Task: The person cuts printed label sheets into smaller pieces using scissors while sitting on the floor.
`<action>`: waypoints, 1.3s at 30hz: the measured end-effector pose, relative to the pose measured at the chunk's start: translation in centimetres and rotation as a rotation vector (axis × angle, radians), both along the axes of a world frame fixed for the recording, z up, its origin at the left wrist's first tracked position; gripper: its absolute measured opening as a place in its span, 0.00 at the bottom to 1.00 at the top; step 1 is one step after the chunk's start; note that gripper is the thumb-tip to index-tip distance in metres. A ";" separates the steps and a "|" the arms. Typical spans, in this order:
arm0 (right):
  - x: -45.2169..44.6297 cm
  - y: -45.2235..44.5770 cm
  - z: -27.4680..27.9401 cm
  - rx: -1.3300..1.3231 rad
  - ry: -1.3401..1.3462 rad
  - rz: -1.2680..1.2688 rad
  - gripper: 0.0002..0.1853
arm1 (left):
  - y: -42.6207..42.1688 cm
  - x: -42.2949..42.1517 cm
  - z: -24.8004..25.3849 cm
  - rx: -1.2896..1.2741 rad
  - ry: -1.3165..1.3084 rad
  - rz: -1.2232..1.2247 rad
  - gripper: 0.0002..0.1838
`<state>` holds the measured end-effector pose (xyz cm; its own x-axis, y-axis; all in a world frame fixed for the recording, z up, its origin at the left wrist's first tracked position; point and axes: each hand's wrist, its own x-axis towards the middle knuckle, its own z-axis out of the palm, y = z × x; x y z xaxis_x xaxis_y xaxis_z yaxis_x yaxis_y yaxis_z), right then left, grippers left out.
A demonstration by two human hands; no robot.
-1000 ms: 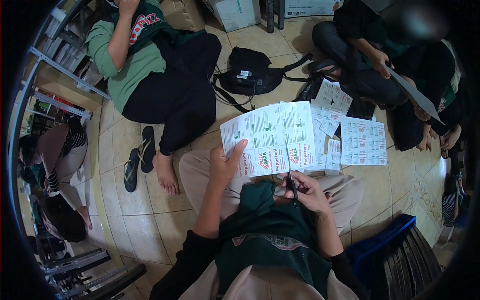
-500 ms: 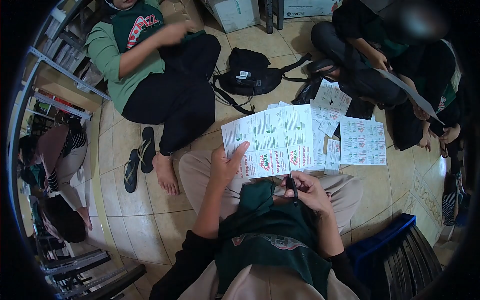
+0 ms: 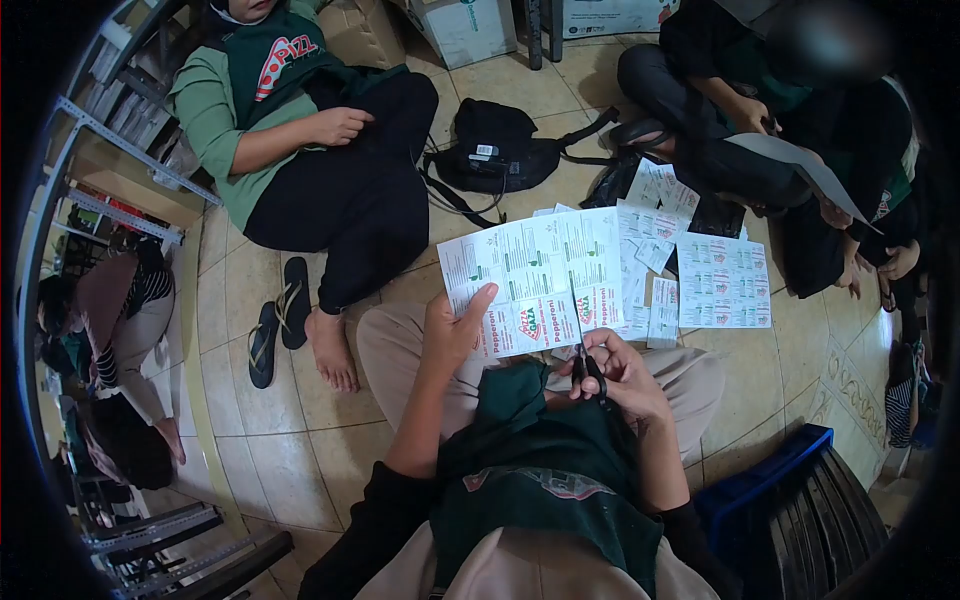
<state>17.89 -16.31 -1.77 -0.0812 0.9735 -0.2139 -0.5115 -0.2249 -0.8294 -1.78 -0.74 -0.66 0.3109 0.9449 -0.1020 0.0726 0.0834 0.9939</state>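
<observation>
Head view: the printed sheet [image 3: 530, 275] is held up above the lap, at the centre of the clock; the left hand [image 3: 457, 325], at 8 o'clock, pinches its near corner, the thumb lying on the printed face; the right hand [image 3: 622, 375], between 4 and 5 o'clock, is closed around the handles of the black scissors [image 3: 588, 378], whose blades meet the sheet's near edge and point towards 12 o'clock. Just beyond the sheet, at 2 o'clock, loose printed papers [image 3: 655, 225] lie overlapping, partly over black plastic [image 3: 720, 216]; at 3 o'clock a larger printed page [image 3: 724, 282] lies flat on the tiled floor [image 3: 755, 375]. Further out, a black bag [image 3: 503, 150] rests near 12 o'clock, its straps spread; two dark sandals [image 3: 263, 345] lie side by side near 9 o'clock; a person in green sleeves [image 3: 215, 125] sits at 10 o'clock, and another person in dark clothes [image 3: 700, 110], at 2 o'clock, has a large sheet [image 3: 805, 170] at the hands; a blue-rimmed crate [image 3: 815, 440] stands at 4 o'clock.
</observation>
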 end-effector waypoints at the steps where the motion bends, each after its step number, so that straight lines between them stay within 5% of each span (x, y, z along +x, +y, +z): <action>1: 0.1 0.0 -0.2 -0.008 0.000 0.024 0.27 | 0.0 0.0 -0.3 0.024 -0.021 -0.013 0.14; 7: 0.2 -0.4 -0.3 0.026 0.053 0.008 0.33 | -0.8 -0.1 0.5 -0.133 0.095 -0.169 0.12; 32: -0.4 -0.3 -0.5 0.005 -0.061 -0.083 0.31 | -1.1 0.3 0.3 -0.153 0.118 -0.206 0.15; 39: 0.2 -0.4 -0.4 0.024 -0.018 -0.046 0.31 | -1.3 0.5 0.1 -0.173 -0.033 -0.255 0.14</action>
<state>18.12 -16.69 -2.20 -0.0330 0.9810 -0.1910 -0.5059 -0.1812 -0.8433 -1.25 -2.05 -0.56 0.5414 0.8057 -0.2405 0.0810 0.2348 0.9687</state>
